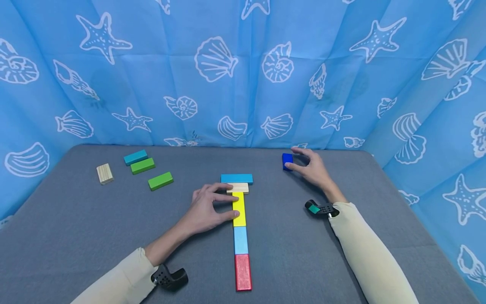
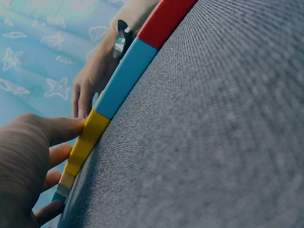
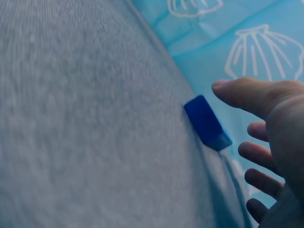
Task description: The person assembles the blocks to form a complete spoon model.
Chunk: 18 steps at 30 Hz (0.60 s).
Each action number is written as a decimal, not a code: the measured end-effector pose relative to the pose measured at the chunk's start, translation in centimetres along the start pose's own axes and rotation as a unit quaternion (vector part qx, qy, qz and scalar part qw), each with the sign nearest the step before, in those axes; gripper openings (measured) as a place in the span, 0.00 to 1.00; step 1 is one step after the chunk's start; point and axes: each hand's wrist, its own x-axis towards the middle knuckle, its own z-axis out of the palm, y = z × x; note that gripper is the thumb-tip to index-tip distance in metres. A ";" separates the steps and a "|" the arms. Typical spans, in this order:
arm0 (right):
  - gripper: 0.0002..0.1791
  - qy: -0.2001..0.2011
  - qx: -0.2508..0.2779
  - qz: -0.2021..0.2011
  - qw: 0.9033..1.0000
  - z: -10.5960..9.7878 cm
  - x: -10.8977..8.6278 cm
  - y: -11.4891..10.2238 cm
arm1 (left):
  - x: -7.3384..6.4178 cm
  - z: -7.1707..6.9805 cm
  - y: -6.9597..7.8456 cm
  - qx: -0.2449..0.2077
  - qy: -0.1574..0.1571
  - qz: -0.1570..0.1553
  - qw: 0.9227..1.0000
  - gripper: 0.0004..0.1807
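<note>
Worktop [image 1: 296, 253]: left hand [image 1: 208, 207] unclenched, touching yellow block [image 1: 241, 207] adjoining bare-wood block [image 1: 241, 188]; right hand [image 1: 313, 170] loosely spread just beside dark-blue block [image 1: 287, 160].

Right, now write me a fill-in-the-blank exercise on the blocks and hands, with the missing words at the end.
1. The digit of the left hand closest to the light blue block is the ____.
2. The block nearest the right hand is ____.
3. The light blue block lies between the yellow block and the ____ one.
4. Exactly ____ green blocks are in view.

Missing words: thumb; dark blue; red; two.
</note>
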 end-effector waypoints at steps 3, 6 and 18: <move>0.38 -0.005 -0.021 0.008 1.000 -0.1 0.0 0.4 | 0.0 0.0 0.0 0.001 0.000 0.000 1.000 0.20; 0.40 -0.016 -0.035 0.017 0.999 -0.2 0.1 0.5 | 0.0 0.1 0.0 0.001 -0.001 0.000 1.000 0.20; 0.46 -0.054 -0.079 0.031 0.995 -0.2 -0.1 0.6 | 0.0 0.0 0.1 0.001 -0.003 -0.006 1.000 0.20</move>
